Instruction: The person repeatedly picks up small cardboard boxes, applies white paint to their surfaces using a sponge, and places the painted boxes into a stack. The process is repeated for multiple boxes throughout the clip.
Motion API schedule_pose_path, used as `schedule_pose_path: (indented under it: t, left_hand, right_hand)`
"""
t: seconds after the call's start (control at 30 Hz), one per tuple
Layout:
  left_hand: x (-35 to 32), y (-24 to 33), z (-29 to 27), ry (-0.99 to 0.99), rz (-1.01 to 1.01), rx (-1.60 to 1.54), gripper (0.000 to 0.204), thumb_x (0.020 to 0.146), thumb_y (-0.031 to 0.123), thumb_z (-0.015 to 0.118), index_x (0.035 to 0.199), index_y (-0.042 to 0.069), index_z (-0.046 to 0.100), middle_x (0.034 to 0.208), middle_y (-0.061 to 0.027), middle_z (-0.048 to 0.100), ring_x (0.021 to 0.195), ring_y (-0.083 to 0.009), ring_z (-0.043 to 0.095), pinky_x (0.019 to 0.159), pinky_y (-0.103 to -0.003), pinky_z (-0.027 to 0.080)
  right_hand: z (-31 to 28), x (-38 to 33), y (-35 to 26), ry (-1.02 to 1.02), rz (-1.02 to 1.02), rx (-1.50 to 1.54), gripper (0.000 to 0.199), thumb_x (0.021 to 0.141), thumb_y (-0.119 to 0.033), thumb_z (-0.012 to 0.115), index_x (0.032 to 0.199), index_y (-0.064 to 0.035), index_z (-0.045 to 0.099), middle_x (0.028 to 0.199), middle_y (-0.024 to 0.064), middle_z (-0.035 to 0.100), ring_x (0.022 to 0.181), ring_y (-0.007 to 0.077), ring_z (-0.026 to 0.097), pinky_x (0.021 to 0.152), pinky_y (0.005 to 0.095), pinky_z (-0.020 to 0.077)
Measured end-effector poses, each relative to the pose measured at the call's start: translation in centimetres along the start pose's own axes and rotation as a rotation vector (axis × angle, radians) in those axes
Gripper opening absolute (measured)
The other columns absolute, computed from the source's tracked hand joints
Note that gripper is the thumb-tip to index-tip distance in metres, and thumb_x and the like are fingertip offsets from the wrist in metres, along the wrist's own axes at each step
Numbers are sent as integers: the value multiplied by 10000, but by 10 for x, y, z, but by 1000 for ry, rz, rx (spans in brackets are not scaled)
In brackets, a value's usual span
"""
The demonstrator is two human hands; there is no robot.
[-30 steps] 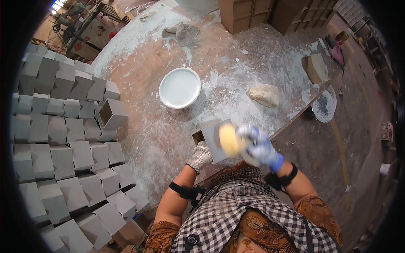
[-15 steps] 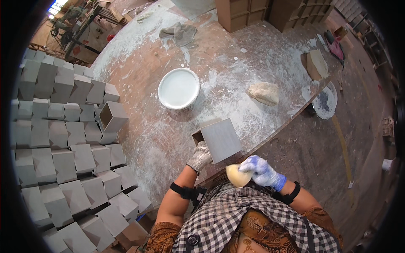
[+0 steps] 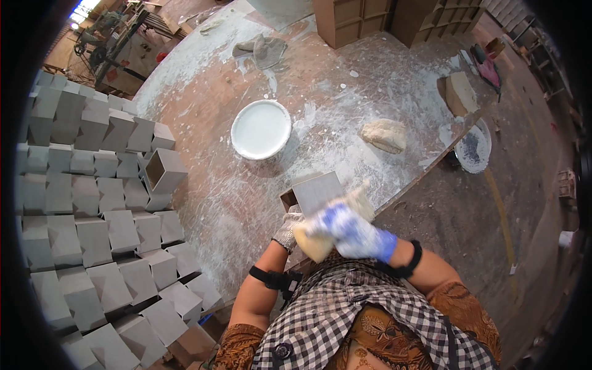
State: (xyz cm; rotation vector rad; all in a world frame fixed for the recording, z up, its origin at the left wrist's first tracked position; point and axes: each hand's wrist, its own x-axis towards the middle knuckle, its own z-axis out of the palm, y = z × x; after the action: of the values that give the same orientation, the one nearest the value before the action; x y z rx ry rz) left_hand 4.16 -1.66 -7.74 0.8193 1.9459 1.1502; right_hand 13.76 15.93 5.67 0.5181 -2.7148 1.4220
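Note:
A grey rectangular box [image 3: 317, 190] lies at the near edge of the table, its open end facing left. My left hand [image 3: 287, 229], in a white knit glove, grips that open end; some fingers are hidden by the box. My right hand [image 3: 348, 231], in a white and blue glove, is over the near part of the box, closed on a pale yellow sponge [image 3: 312, 242]. A lighter cream piece [image 3: 361, 200] shows beyond the right hand, blurred; whether it belongs to the sponge I cannot tell. A white bowl [image 3: 261, 129] of pale liquid stands farther back.
Stacked grey boxes [image 3: 98, 243] fill the left side. On the whitened table [image 3: 209, 166] lie a cream lump [image 3: 383, 135], a grey cloth [image 3: 262, 50] and a broken-edged block [image 3: 459, 94]. Brown compartment boxes [image 3: 354, 21] stand at the back. A whitened basin [image 3: 473, 148] is beyond the right edge.
My right hand has swung left and forward with the sponge, from beside the box to over its near part. The left hand and the box have barely moved.

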Motion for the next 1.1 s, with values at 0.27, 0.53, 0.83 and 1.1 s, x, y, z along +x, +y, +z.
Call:
schedule_pose_path:
  t: [0.27,0.53,0.83,1.1]
  left_hand:
    - [6,-3,-6,-134,-54,506,383,894,338,462,1190,123,573,1163,-143,593,1021,-311,584,806,-411,491]
    - [13,-5,-9,-143,-73,441,396,870,349,491,1188,126,571,1141,-147,600,1007,-324,587,796,-417,492]
    - [10,92,-25,-249,-363,550,394,840,349,533,1143,108,604,1097,-156,621,972,-317,606,768,-408,505]
    - [1,52,-27,-123,53,440,299,871,238,567,1112,66,611,1037,-105,638,920,-220,612,788,-351,494]
  right_hand:
    - [-47,-28,7,341,76,258,389,629,-36,728,990,-102,598,955,72,616,893,243,603,800,353,481]
    - [-30,62,61,401,11,-18,270,682,19,618,924,-95,580,861,84,582,883,271,553,816,371,445]
    - [3,-86,-6,11,168,-81,388,572,81,554,884,-138,623,967,43,628,947,220,581,903,344,421]
    - [-36,-58,-16,365,-20,103,339,588,111,549,848,-101,597,881,61,617,887,254,601,792,365,471]
